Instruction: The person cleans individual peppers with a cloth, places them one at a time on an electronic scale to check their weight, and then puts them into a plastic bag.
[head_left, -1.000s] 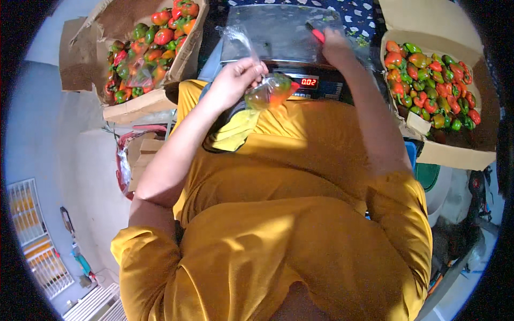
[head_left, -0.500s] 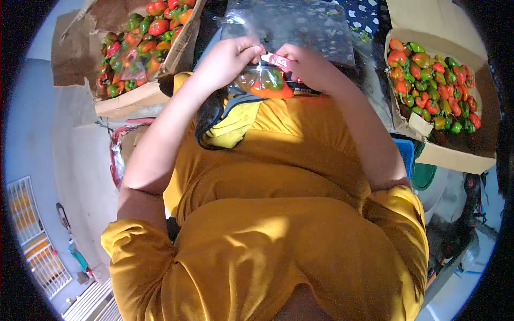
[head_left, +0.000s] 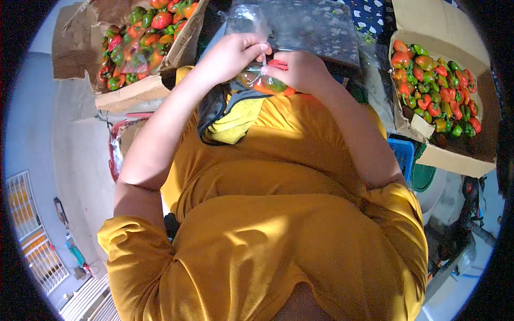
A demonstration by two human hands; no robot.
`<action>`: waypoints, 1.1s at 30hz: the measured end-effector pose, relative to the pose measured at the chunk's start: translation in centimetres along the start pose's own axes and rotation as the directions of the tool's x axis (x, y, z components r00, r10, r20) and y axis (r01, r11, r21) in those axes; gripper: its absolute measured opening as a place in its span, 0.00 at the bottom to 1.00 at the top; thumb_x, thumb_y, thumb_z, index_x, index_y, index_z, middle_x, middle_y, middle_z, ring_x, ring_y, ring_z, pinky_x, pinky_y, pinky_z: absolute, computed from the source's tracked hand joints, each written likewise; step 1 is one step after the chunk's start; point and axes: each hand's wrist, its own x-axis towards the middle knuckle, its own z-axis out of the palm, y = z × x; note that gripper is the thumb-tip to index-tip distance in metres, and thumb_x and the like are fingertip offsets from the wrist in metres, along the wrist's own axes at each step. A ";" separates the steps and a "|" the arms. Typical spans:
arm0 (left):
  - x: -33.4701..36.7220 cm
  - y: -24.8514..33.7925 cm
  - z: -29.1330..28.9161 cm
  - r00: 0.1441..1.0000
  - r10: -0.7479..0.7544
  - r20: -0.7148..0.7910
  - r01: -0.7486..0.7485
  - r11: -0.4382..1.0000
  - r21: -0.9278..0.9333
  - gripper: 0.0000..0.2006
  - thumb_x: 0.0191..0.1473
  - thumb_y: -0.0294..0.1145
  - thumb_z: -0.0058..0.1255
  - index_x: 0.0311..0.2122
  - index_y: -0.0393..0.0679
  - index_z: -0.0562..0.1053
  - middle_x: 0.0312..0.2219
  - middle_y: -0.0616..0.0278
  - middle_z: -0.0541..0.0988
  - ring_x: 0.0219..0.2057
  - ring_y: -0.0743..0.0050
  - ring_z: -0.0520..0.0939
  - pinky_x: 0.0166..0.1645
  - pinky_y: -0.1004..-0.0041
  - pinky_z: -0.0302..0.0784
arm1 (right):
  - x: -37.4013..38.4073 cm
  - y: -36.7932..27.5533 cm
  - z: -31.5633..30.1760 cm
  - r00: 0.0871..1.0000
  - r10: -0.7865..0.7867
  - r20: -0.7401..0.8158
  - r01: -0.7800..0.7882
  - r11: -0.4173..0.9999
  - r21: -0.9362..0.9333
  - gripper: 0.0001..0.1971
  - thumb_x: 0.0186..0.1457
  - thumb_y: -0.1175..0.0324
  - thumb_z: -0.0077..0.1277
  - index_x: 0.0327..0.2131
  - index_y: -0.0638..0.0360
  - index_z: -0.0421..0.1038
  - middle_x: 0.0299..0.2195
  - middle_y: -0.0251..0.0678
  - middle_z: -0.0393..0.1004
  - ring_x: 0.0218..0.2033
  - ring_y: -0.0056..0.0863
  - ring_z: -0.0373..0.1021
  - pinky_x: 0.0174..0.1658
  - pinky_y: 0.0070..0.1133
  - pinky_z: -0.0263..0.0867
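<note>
A clear plastic bag of red and green peppers [head_left: 274,85] sits close against my lap, at the edge of a dark speckled board. My left hand [head_left: 231,56] pinches the bag's gathered neck between thumb and fingers, and loose clear film [head_left: 250,17] sticks up beyond it. Just to the right, my right hand [head_left: 302,70] is closed on a small red strip [head_left: 278,65] at the bag's neck. Whether the strip is tape or a tag, I cannot tell. The fingers hide part of the bag's neck.
Cardboard boxes of peppers stand at the left [head_left: 134,96] and right [head_left: 455,150]. Beyond my hands lies the speckled board [head_left: 321,32]. A yellow and black cloth [head_left: 235,123] rests on my lap. At the right is a blue plastic basket [head_left: 402,155].
Both hands have risen slightly along the bag. The red-and-white strip stretched between my hands now shows only as a red piece by the right fingers, against the neck.
</note>
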 end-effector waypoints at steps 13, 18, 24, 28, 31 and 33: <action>-1.3 -5.8 6.4 0.940 -0.312 0.138 0.328 0.717 -0.616 0.09 0.53 0.31 0.43 0.36 0.40 0.73 0.30 0.68 0.76 0.32 0.81 0.73 0.41 0.80 0.67 | -1.2 1.5 0.7 0.921 0.012 0.388 -0.105 0.970 0.217 0.21 0.45 0.47 0.48 0.26 0.57 0.72 0.21 0.44 0.72 0.23 0.35 0.70 0.29 0.26 0.64; -2.0 -5.7 7.6 0.936 -0.324 0.135 0.333 0.695 -0.638 0.09 0.54 0.28 0.40 0.36 0.39 0.72 0.27 0.66 0.75 0.28 0.81 0.74 0.35 0.79 0.69 | -1.6 1.9 1.1 0.913 -0.071 0.402 -0.069 0.943 0.325 0.19 0.44 0.53 0.49 0.28 0.61 0.71 0.20 0.43 0.71 0.21 0.32 0.69 0.29 0.26 0.64; -2.0 -5.7 7.7 0.928 -0.288 0.235 0.372 0.684 -0.628 0.10 0.50 0.22 0.44 0.38 0.38 0.72 0.32 0.64 0.76 0.36 0.78 0.74 0.44 0.79 0.67 | -2.5 1.3 1.6 0.894 0.001 0.447 -0.196 0.899 0.391 0.16 0.47 0.59 0.51 0.19 0.62 0.65 0.14 0.30 0.63 0.19 0.16 0.58 0.24 0.20 0.56; -2.2 -6.1 8.2 0.950 -0.247 0.194 0.312 0.688 -0.655 0.09 0.49 0.20 0.44 0.37 0.38 0.72 0.32 0.62 0.76 0.37 0.76 0.75 0.45 0.78 0.68 | -3.6 0.4 0.7 0.911 0.026 0.411 -0.182 0.921 0.344 0.18 0.49 0.56 0.49 0.19 0.62 0.64 0.13 0.30 0.62 0.19 0.16 0.58 0.24 0.20 0.56; -2.3 -5.7 8.4 0.965 -0.186 0.184 0.261 0.689 -0.676 0.07 0.50 0.21 0.44 0.35 0.38 0.72 0.31 0.62 0.76 0.35 0.76 0.75 0.44 0.77 0.69 | -4.3 0.3 0.0 0.913 0.058 0.404 -0.194 0.932 0.305 0.19 0.49 0.55 0.49 0.19 0.62 0.64 0.13 0.31 0.61 0.18 0.17 0.57 0.24 0.21 0.55; -2.5 -4.7 8.4 0.963 -0.206 0.172 0.268 0.690 -0.672 0.05 0.51 0.24 0.45 0.32 0.39 0.72 0.28 0.64 0.76 0.33 0.78 0.75 0.41 0.77 0.69 | -4.6 0.6 0.0 0.904 0.065 0.423 -0.214 0.924 0.317 0.19 0.50 0.54 0.48 0.19 0.62 0.64 0.13 0.30 0.60 0.18 0.17 0.57 0.24 0.21 0.55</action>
